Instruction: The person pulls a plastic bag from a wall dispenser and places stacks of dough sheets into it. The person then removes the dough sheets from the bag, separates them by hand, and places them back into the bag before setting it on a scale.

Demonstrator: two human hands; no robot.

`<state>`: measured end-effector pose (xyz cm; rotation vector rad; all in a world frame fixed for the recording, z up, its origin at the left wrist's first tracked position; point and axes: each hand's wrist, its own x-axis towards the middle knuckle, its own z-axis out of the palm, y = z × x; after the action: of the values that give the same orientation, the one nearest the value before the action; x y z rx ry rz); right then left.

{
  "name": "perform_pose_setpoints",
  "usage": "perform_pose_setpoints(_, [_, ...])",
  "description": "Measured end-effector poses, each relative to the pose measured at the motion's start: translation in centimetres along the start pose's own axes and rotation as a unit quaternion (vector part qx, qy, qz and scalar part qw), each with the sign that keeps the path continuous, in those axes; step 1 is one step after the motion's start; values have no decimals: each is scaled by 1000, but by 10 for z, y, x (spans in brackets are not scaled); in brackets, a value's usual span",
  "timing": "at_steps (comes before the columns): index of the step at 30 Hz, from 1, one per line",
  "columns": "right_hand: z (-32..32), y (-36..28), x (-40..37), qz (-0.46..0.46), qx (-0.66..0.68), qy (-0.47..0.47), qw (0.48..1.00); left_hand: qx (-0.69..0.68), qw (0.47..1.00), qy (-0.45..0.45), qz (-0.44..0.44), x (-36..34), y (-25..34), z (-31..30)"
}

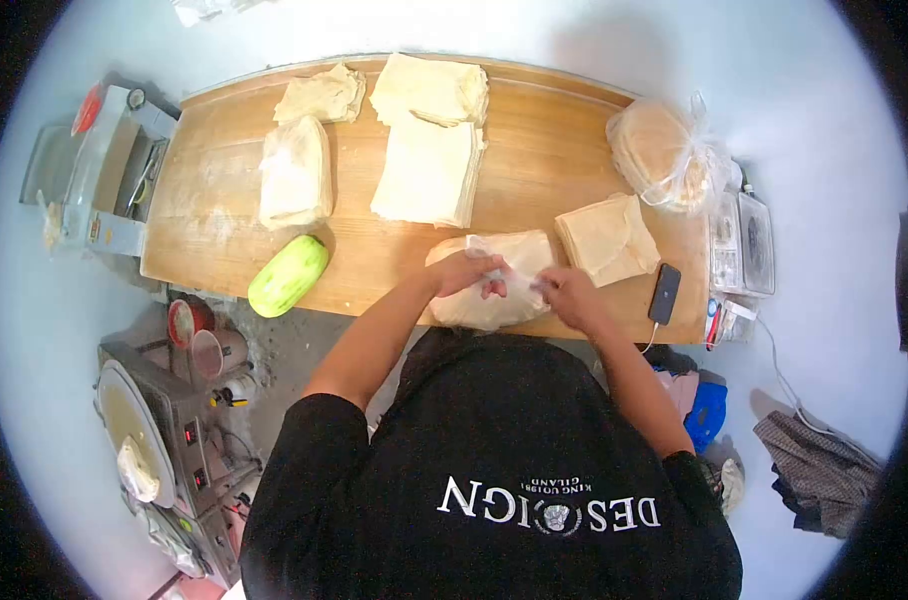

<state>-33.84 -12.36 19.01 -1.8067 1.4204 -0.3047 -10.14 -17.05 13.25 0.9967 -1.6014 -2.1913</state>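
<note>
At the table's near edge lies a clear plastic bag (pixel 489 305) with a stack of pale flat dough sheets inside. My left hand (pixel 469 272) is at the bag's upper middle, fingers closed on the gathered plastic. Opposite it, my right hand (pixel 571 297) pinches the plastic on the bag's right side, its fingertips slightly blurred. A folded stack of thin sheets (pixel 609 240) rests just beyond my right hand. Beside that stack lies a black phone (pixel 664 293) with a white cable.
Further back on the wooden table (pixel 214 200) are several sheet stacks (pixel 429 170), a bagged round stack (pixel 664 155) and a pale green gourd (pixel 289 277). A scale (pixel 124 170) stands left; a round griddle machine (pixel 139 430) is below it. Plastic containers (pixel 742 240) stand right.
</note>
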Motion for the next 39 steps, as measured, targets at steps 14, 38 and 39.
perform_pose_setpoints(14, [40, 28, 99, -111, 17, -157, 981, 389, 832, 357, 170, 8, -32, 46])
perform_pose_setpoints(38, [9, -14, 75, -270, -261, -69, 924, 37, 978, 201, 38, 8, -40, 5])
perform_pose_setpoints(39, [9, -8, 74, -283, -250, -131, 917, 14, 982, 181, 51, 8, -39, 3])
